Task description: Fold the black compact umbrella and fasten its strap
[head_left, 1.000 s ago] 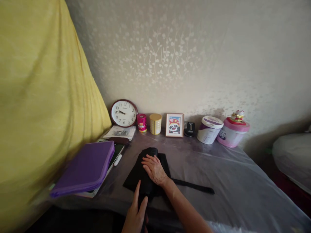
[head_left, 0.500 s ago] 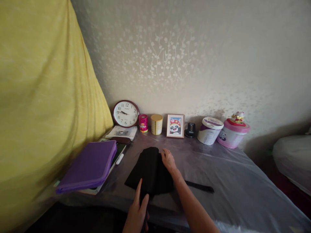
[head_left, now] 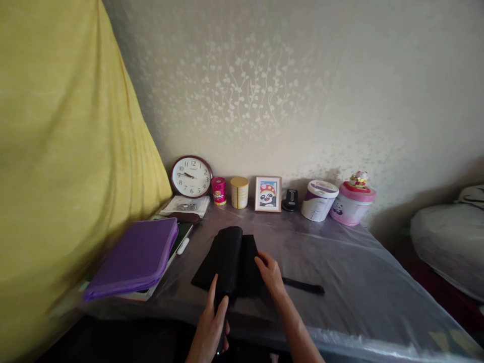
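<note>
A black folding umbrella [head_left: 227, 257] lies on the covered table, collapsed, its dark fabric spread in flaps to both sides. My left hand [head_left: 214, 322] is wrapped round its handle at the near end, with the index finger stretched along toward the fabric. At the right flap, my right hand [head_left: 270, 272] has its fingers closed on the fabric's edge; the fingertips are partly hidden. A black strap [head_left: 304, 286] sticks out to the right from beneath my right wrist.
A purple zip folder [head_left: 132, 257] lies on books at the left, beside a small white object [head_left: 183, 246]. Along the wall stand a clock [head_left: 191, 176], a pink can [head_left: 219, 191], a yellow-lidded can [head_left: 239, 192], a framed panda picture [head_left: 268, 194] and two tubs [head_left: 319, 201].
My right hand has moved down along the right flap toward me, and the flap's far corner now shows. My left hand stays on the handle. The view has shifted slightly.
</note>
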A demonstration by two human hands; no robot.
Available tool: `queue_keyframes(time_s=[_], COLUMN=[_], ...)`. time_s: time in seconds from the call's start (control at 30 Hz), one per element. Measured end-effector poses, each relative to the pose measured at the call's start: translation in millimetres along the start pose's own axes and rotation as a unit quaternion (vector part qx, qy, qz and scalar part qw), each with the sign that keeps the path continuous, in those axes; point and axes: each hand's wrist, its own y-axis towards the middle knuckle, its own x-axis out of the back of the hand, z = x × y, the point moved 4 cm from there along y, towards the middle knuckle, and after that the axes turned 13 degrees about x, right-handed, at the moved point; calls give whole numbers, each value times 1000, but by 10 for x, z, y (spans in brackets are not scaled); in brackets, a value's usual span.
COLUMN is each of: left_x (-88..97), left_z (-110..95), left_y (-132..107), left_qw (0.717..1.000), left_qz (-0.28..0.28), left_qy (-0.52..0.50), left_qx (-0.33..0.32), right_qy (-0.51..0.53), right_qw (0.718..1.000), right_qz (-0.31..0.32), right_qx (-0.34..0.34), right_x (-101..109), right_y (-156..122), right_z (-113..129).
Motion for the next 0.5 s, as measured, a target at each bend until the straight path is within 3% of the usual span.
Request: queue_keyframes(time_s=[0.2, 0.5], left_x=[1, 5], left_z=[27, 98], left_y=[23, 88], left_qw=[1000, 1000], left_qz=[3, -9], left_qy=[7, 8], left_qx=[6, -6], right_qy=[-84, -126], right_qw=[995, 988], right_qz=[-23, 22], right_qx=[42, 85], right_x=[-95, -401], right_y=[-259, -472], right_z=[311, 673])
